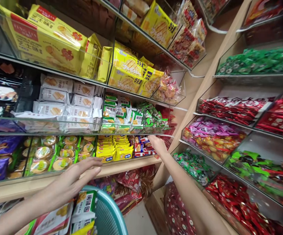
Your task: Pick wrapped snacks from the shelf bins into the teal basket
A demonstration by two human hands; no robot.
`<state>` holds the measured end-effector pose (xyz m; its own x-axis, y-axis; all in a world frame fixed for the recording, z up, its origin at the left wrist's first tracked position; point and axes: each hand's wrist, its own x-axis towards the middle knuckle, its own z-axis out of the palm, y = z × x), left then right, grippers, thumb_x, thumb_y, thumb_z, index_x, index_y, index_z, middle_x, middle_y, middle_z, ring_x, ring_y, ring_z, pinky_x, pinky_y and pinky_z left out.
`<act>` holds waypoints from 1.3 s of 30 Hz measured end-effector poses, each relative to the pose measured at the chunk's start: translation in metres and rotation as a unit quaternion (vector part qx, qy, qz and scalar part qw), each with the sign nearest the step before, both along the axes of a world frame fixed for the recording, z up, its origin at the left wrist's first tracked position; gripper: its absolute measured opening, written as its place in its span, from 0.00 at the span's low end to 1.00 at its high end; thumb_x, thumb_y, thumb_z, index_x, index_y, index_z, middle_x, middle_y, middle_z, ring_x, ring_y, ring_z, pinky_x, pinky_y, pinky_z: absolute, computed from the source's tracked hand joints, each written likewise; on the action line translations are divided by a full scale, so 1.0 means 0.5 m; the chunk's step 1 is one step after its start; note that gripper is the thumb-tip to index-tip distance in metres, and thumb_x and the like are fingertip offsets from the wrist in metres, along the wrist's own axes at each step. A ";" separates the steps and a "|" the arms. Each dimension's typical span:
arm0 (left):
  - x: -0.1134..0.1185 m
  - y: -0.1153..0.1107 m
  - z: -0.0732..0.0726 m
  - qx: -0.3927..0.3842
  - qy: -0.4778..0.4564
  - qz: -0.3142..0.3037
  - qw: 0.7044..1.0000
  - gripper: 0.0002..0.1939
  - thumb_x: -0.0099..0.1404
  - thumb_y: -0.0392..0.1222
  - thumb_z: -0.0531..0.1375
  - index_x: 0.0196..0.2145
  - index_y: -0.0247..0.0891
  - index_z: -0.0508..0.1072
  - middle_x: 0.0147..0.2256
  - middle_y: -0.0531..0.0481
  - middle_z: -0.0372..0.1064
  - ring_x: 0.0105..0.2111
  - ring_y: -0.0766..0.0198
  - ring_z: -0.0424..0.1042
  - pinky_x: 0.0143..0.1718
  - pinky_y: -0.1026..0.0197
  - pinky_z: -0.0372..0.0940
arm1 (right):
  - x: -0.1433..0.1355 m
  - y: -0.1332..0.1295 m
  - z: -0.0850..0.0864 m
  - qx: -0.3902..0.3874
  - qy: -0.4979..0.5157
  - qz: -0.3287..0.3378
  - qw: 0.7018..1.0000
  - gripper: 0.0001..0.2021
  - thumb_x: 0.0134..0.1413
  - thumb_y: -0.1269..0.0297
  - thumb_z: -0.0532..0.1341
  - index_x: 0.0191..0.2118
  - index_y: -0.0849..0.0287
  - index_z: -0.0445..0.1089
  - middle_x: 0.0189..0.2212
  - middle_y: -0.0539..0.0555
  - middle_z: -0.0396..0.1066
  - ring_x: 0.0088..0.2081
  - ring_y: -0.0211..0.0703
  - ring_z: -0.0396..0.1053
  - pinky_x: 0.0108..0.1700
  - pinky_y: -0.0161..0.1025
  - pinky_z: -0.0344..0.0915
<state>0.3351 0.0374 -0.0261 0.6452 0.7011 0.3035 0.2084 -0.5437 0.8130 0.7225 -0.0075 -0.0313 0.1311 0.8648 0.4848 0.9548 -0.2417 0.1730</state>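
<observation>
My left hand is stretched out with its fingers apart, holding nothing. It hovers in front of the wooden shelf edge, above a teal plastic basket. Inside the basket lie a green-and-white snack packet, a white-and-pink packet and part of a yellow one. My right hand reaches to the right end of the lowest glass-fronted row, at the red-and-blue snack packets. Its fingertips are turned away and blurred, so whether they grip a packet is unclear. Yellow snack packets sit just left of them.
Glass dividers and shelf fronts separate rows of packaged snacks. A wooden upright stands at the corner, with candy bins to the right. Below the shelf are a cardboard box and a red bag.
</observation>
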 end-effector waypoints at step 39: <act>0.126 -0.077 -0.040 -0.517 -0.096 -0.131 0.840 0.28 0.46 0.50 0.71 0.43 0.37 0.73 0.38 0.47 0.76 0.36 0.62 0.75 0.38 0.64 0.70 | -0.068 -0.066 -0.059 0.090 0.295 0.066 0.949 0.13 0.58 0.65 0.53 0.47 0.58 0.69 0.46 0.60 0.70 0.45 0.49 0.69 0.50 0.49 0.64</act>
<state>0.3982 -0.0010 -0.0461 0.8273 0.4954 -0.2648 0.0029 0.4676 0.8839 0.6886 -0.0403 -0.0610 0.3214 0.8032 0.5016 0.8969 -0.0882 -0.4334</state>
